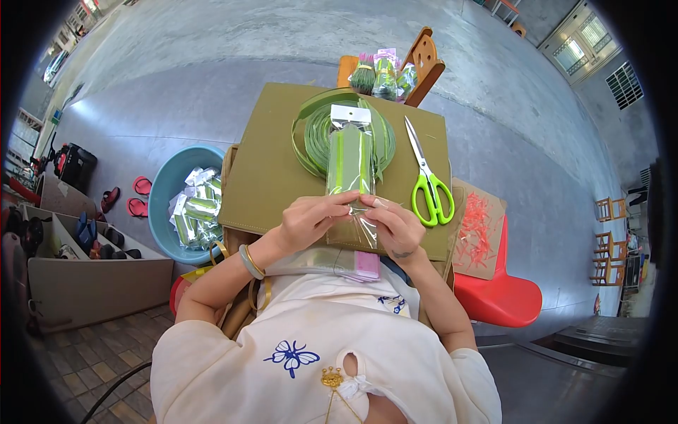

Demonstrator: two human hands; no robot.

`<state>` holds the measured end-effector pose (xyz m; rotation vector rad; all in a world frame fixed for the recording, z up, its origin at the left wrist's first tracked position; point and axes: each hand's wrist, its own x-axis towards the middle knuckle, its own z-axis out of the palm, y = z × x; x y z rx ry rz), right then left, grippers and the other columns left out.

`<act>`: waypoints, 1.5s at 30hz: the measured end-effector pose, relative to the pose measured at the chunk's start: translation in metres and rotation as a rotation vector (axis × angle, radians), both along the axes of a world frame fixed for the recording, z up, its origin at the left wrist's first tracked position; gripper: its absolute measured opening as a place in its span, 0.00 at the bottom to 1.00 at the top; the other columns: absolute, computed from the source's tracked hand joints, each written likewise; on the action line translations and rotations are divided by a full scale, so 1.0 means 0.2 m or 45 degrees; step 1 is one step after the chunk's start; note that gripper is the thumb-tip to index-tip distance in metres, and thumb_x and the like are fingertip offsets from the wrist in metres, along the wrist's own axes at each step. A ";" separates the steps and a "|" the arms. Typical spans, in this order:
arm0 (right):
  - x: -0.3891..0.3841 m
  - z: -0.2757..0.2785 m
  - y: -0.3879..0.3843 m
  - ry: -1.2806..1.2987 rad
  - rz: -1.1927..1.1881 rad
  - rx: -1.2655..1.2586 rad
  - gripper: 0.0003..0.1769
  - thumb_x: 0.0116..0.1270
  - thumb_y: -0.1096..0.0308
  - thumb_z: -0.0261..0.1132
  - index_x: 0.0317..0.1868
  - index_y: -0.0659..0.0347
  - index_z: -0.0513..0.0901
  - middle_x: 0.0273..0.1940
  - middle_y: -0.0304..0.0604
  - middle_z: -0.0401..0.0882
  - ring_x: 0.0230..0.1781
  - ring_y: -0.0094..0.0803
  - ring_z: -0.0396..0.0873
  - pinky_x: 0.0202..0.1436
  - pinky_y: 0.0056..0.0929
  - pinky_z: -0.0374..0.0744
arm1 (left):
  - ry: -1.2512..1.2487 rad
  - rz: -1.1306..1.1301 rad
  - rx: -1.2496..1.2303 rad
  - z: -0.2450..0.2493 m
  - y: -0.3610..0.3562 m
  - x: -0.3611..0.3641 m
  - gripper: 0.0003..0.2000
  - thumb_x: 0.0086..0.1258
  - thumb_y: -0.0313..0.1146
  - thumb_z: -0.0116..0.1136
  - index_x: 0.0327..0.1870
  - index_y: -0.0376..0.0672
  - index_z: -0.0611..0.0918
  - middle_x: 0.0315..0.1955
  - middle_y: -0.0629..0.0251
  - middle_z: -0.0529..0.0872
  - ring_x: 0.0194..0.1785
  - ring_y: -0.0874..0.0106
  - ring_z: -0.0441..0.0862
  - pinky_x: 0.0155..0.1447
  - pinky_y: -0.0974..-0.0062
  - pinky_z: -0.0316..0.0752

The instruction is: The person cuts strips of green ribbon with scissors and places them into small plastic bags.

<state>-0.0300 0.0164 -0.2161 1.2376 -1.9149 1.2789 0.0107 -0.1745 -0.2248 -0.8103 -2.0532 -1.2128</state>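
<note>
Plastic packet pinched at its near edge by left hand and right hand, scissors beside

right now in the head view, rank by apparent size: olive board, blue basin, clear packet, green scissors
1. olive board
2. blue basin, partly hidden
3. clear packet
4. green scissors, near the packet's length but slimmer

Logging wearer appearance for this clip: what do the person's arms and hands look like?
Bare forearms below short cream sleeves. The left hand has two bangles at its wrist, one grey-green, one thin gold. The right hand shows a small dark marking at the wrist.
</note>
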 end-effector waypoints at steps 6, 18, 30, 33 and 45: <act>0.05 -0.06 -0.05 -0.984 0.129 -0.285 0.04 0.56 0.80 0.65 0.33 0.68 0.79 0.48 0.53 0.75 0.42 0.35 0.81 0.44 0.25 0.81 | -0.481 0.060 0.347 -0.05 -0.02 0.04 0.04 0.58 0.19 0.61 0.29 0.33 0.77 0.49 0.47 0.80 0.41 0.69 0.83 0.43 0.77 0.79; 0.06 -0.11 -0.13 -1.793 0.194 -0.613 0.05 0.63 0.77 0.61 0.32 0.68 0.73 0.33 0.46 0.78 0.35 0.31 0.81 0.43 0.28 0.85 | -1.419 -0.001 1.298 -0.06 -0.01 0.09 0.05 0.66 0.26 0.58 0.33 0.33 0.76 0.34 0.55 0.82 0.39 0.68 0.83 0.46 0.76 0.81; 0.08 -0.13 -0.16 -1.776 0.168 -0.710 0.06 0.62 0.77 0.62 0.31 0.68 0.73 0.33 0.48 0.78 0.34 0.32 0.82 0.41 0.27 0.85 | -1.385 0.115 1.269 -0.02 0.00 0.08 0.05 0.65 0.25 0.58 0.31 0.33 0.76 0.30 0.55 0.83 0.35 0.66 0.85 0.41 0.77 0.84; 0.08 -0.13 -0.17 -1.774 0.148 -0.729 0.06 0.62 0.77 0.62 0.31 0.68 0.72 0.33 0.48 0.78 0.33 0.32 0.82 0.41 0.27 0.85 | -1.392 0.143 1.270 -0.02 0.00 0.08 0.05 0.64 0.25 0.58 0.30 0.33 0.76 0.30 0.55 0.83 0.34 0.67 0.85 0.41 0.77 0.84; 0.10 -0.15 -0.19 -1.780 0.165 -0.817 0.01 0.64 0.79 0.59 0.34 0.68 0.75 0.34 0.45 0.78 0.34 0.32 0.82 0.41 0.29 0.85 | -1.411 0.175 1.273 -0.01 0.00 0.07 0.06 0.63 0.25 0.59 0.30 0.33 0.76 0.29 0.56 0.83 0.33 0.67 0.85 0.38 0.77 0.84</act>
